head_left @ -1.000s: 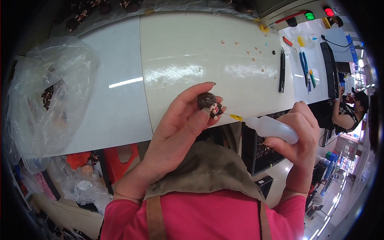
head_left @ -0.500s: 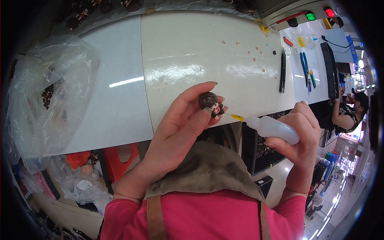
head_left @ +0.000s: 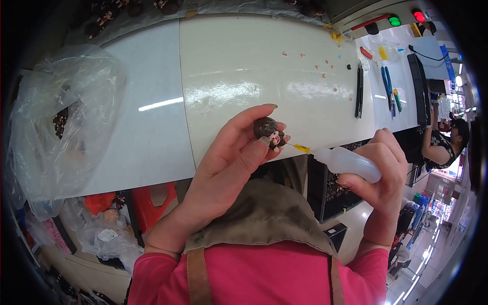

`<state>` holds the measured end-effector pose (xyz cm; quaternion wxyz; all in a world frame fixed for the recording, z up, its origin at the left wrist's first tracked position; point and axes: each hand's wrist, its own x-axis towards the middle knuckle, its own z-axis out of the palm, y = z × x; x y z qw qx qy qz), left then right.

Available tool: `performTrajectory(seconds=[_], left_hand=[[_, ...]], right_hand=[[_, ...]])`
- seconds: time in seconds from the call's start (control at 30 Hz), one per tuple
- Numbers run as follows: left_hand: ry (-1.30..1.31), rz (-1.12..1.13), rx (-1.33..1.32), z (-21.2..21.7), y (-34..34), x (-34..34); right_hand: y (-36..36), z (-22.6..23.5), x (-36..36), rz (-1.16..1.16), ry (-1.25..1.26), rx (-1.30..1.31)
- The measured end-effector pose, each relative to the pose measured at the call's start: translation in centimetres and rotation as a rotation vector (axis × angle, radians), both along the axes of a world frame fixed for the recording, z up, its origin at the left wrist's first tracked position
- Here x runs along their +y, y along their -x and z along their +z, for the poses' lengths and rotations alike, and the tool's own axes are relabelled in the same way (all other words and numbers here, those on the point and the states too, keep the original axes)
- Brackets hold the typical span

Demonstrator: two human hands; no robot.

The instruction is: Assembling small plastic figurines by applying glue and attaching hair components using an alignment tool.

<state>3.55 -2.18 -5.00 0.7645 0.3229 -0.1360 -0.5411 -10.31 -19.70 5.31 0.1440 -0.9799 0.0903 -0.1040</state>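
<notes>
the long white table [head_left: 244, 76] is stretching across the top of the view, glossy and catching the light, and a big crumpled clear plastic bag [head_left: 61, 122] is sitting on its left end with small dark pieces showing through it. down at the lower edge a pink top and a brown apron [head_left: 264, 223] are filling the frame. now the hands: the left hand [head_left: 229, 162] is coming up from the lower middle, fingers curled in and closed around a small dark brown toy figure [head_left: 268, 131], thumb pressing on one side and fingertips on the other, holding it just above the near edge of the table. the right hand [head_left: 384, 175] is sitting off to the right, wrapped shut around a small translucent squeeze bottle [head_left: 348, 162], gripping its body, with the bottle lying almost level and pointing left. the two hands are apart, but the bottle's thin needle tip with its yellow hub [head_left: 301, 148] is reaching right up to the figure's pale face; whether it is touching is too fine to tell. further back on the right, a few slim dark and blue tools [head_left: 386, 86] are lying on the table, and tiny pale crumbs [head_left: 320, 66] are scattered near them.
</notes>
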Motion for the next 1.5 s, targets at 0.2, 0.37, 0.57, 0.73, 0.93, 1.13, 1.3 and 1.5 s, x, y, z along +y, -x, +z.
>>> performTrajectory(seconds=[0.2,0.37,0.57,0.73,0.93,1.13,1.3,1.5], left_hand=[[-0.010,0.007,-0.009,0.2,0.0,0.0],[-0.022,0.013,0.168,1.1,0.0,-0.5],[-0.082,0.023,0.097,1.5,-0.2,-1.1],[-0.109,0.003,-0.023,1.9,0.1,-3.6],[-0.181,0.017,-0.035,2.0,0.6,-5.9],[-0.139,0.046,0.048,0.7,0.2,-6.3],[-0.016,-0.025,0.076,-0.2,-0.4,-6.1],[0.007,-0.011,0.101,-0.2,-0.4,-6.0]], right_hand=[[0.4,-0.8,-0.4,-0.019,-0.055,-0.026],[3.7,-3.4,-2.4,-0.293,-0.704,-0.349],[6.0,-7.8,-10.3,-0.602,-0.661,-0.564],[6.5,-8.8,-16.0,-0.713,-0.516,-0.494],[6.0,-9.8,-17.7,-0.715,-0.495,-0.489],[6.3,-7.6,-12.2,-0.655,-0.163,-0.655],[1.6,-6.7,-11.1,-0.402,-0.256,-0.254],[-1.6,-7.5,-12.5,-0.345,-0.233,-0.178]])
